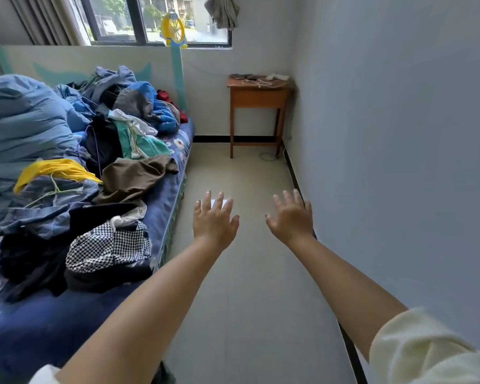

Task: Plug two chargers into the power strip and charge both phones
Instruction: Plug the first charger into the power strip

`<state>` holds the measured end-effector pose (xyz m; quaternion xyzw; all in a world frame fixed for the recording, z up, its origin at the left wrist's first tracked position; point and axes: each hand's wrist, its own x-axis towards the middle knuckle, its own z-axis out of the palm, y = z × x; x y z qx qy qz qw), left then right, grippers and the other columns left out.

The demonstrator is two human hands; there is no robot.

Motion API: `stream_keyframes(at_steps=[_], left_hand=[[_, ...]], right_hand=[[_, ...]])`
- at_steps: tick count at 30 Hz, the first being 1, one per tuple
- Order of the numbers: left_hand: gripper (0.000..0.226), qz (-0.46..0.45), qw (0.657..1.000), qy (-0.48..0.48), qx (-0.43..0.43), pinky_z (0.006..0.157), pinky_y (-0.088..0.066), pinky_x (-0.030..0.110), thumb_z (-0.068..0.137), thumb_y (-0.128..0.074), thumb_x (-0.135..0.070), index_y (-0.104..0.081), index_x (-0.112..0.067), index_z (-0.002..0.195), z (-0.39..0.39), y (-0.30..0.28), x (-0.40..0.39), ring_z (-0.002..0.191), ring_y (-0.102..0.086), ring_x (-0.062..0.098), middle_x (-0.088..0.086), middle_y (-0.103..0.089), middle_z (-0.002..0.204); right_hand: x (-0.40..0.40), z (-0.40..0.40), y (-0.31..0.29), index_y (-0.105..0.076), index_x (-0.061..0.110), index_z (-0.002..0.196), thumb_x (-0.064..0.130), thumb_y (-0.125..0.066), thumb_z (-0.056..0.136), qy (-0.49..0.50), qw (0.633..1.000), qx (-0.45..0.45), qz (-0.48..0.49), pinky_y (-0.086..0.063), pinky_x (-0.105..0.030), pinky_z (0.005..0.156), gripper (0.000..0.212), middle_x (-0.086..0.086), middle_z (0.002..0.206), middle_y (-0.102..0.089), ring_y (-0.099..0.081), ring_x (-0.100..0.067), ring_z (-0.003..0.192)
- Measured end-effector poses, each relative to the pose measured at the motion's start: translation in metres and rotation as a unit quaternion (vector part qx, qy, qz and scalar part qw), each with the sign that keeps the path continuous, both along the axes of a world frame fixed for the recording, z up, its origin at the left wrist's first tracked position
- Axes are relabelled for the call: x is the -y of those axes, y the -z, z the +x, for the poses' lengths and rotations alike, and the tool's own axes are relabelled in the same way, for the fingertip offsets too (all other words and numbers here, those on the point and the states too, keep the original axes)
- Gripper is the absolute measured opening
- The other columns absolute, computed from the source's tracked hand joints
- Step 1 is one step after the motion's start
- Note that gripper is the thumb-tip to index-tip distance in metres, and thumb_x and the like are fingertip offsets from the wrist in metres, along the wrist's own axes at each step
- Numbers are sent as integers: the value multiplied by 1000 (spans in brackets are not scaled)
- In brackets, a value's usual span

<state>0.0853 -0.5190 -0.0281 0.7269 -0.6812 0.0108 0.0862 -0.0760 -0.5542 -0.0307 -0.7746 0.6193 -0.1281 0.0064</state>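
Observation:
A small wooden table (pixel 258 99) stands in the far corner by the right wall. On its top lie a white power strip (pixel 277 77), a dark phone (pixel 240 76) at the left and tangled white charger cables (pixel 258 83); details are too small to tell. My left hand (pixel 214 220) and my right hand (pixel 291 214) are stretched out in front of me over the floor, palms down, fingers spread, holding nothing, far from the table.
A bed (pixel 161 217) with a blue sheet and heaps of clothes fills the left side. A tiled floor strip (pixel 247 286) runs between bed and right wall (pixel 399 162) to the table. A white cord (pixel 266 156) lies by the table legs. A yellow fan (pixel 173 30) stands under the window.

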Motion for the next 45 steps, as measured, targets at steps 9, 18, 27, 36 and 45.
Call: stream_keyframes(at_steps=[9, 18, 27, 36, 45], left_hand=[[50, 18, 998, 54, 2, 114, -1, 42, 95, -28, -40, -19, -21, 140, 11, 9, 227, 141, 2, 28, 4, -15, 154], [51, 29, 999, 44, 0, 114, -2, 42, 95, -30, -39, -19, -20, 141, 24, 12, 489, 141, 2, 29, 6, -14, 154], [52, 45, 999, 11, -18, 114, -1, 41, 94, -31, -39, -18, -21, 141, 76, 28, 707, 142, 2, 28, 3, -13, 154], [49, 54, 998, 40, -14, 114, -2, 41, 95, -28, -38, -20, -20, 140, 149, 34, 947, 142, 1, 27, 2, -14, 154], [51, 54, 996, 66, -4, 115, -2, 41, 95, -26, -42, -19, -21, 141, 168, 45, 1176, 142, 1, 27, 2, -13, 154]], right_hand=[[216, 5, 17, -32, 13, 138, 35, -47, 92, 51, 999, 13, 13, -11, -48, 113, 54, -14, 150, -28, -14, -30, 140], [482, 11, 23, -33, 12, 138, 35, -48, 92, 46, 999, 23, 16, -12, -48, 112, 53, -14, 150, -28, -14, -30, 140], [703, 78, 48, -31, 14, 139, 37, -45, 92, 4, 998, 19, 53, -9, -46, 114, 54, -12, 151, -26, -12, -28, 141], [938, 128, 48, -32, 16, 139, 35, -45, 92, 51, 997, 24, 46, -12, -43, 114, 52, -9, 151, -28, -14, -25, 141], [1153, 125, 68, -35, 15, 137, 33, -47, 91, 103, 992, 39, 59, -13, -42, 113, 51, -9, 150, -30, -16, -25, 140]])
